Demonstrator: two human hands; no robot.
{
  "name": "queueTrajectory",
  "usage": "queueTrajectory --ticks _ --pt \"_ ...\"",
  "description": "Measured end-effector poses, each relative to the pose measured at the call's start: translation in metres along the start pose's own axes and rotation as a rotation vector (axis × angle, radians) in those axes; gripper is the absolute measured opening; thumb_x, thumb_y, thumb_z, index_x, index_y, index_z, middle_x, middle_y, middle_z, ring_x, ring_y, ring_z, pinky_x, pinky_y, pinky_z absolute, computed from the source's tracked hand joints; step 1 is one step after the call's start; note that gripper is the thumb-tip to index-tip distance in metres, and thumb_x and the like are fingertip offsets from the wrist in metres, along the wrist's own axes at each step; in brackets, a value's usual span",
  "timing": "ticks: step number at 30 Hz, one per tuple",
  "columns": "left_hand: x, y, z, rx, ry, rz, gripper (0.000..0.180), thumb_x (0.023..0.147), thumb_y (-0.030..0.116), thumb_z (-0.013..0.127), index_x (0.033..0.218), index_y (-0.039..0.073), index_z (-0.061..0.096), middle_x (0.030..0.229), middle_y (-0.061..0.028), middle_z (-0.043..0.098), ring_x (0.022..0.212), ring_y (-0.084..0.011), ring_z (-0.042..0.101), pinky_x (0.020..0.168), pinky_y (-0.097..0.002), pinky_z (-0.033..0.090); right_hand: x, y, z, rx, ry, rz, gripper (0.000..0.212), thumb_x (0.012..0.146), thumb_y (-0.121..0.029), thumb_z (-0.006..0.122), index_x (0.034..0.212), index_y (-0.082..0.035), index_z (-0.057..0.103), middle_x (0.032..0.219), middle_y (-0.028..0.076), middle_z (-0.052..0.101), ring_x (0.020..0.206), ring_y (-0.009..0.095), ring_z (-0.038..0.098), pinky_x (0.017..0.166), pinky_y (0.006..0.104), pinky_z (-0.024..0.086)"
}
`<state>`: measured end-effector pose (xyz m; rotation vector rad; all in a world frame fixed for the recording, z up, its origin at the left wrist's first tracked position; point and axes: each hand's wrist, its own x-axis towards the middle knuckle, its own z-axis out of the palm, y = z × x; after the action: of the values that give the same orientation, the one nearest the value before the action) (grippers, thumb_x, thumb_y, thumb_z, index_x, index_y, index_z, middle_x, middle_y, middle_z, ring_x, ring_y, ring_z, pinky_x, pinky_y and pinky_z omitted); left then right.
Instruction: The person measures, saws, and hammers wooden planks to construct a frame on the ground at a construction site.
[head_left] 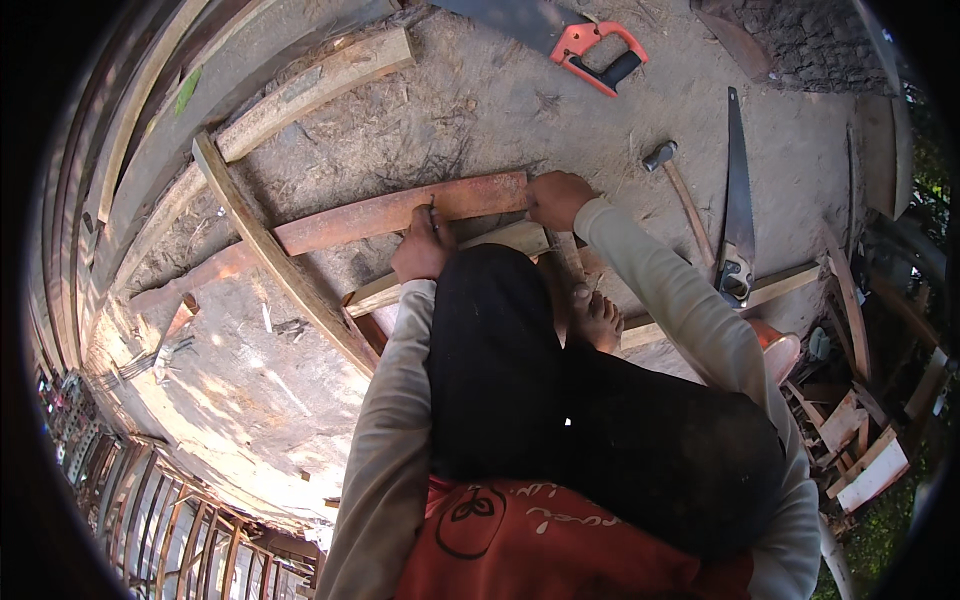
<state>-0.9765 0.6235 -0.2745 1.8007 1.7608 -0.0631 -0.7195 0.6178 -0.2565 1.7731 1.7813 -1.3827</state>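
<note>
A long reddish wooden board (380, 212) lies crosswise before my knees, over other timber. My left hand (422, 246) rests at its near edge, fingers pinched round a thin dark stick-like thing (432, 206) whose kind I cannot make out. At the board's right end, my right hand (562, 200) is closed with the fingertips against the end; the hand hides whether anything small is in it. Beneath the board's left part, a paler beam (280, 270) runs slantwise. Another pale timber (515, 238) lies just nearer to me, partly hidden by my knee.
On the ground to the right lie a hammer (685, 200) and a handsaw (738, 190). A second saw with a red-and-black handle (600, 58) lies at the far side. Long planks (200, 100) line the left. Scrap wood (850, 440) is heaped at the right. My bare foot (597, 318) is beside the timber.
</note>
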Motion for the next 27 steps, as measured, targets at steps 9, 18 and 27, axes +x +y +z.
queueTrajectory --ticks 9,18,27 --pt "-0.003 0.008 0.002 -0.023 0.043 -0.011 0.029 0.100 0.037 0.046 0.116 0.014 0.054 0.095 -0.0213 0.072 0.080 -0.0438 0.069 0.068 -0.0569 0.053 -0.018 0.000 -0.011 -0.035 0.107 -0.019 0.023 0.088 -0.023 0.063 0.093 -0.004 0.074 0.096 0.020 0.073 0.093 0.037 0.070 0.084 0.0497 0.054" --pt "-0.003 -0.007 0.006 -0.010 0.027 0.014 0.032 0.101 0.037 0.049 0.126 0.018 0.056 0.102 -0.0199 0.071 0.085 -0.0434 0.069 0.071 -0.0541 0.055 -0.011 0.036 -0.007 0.337 -0.010 -0.169 0.032 0.085 -0.036 0.071 0.088 -0.005 0.074 0.089 0.016 0.072 0.085 0.036 0.069 0.077 0.0447 0.053" --pt "0.012 -0.015 -0.009 -0.373 0.191 0.043 0.022 0.102 0.027 0.054 0.108 0.011 0.068 0.092 -0.0168 0.072 0.084 -0.0320 0.070 0.072 -0.0416 0.053 -0.018 -0.016 -0.022 -0.103 -0.073 -0.025 0.026 0.081 -0.014 0.063 0.102 -0.003 0.074 0.106 0.019 0.073 0.103 0.037 0.069 0.090 0.0442 0.054"
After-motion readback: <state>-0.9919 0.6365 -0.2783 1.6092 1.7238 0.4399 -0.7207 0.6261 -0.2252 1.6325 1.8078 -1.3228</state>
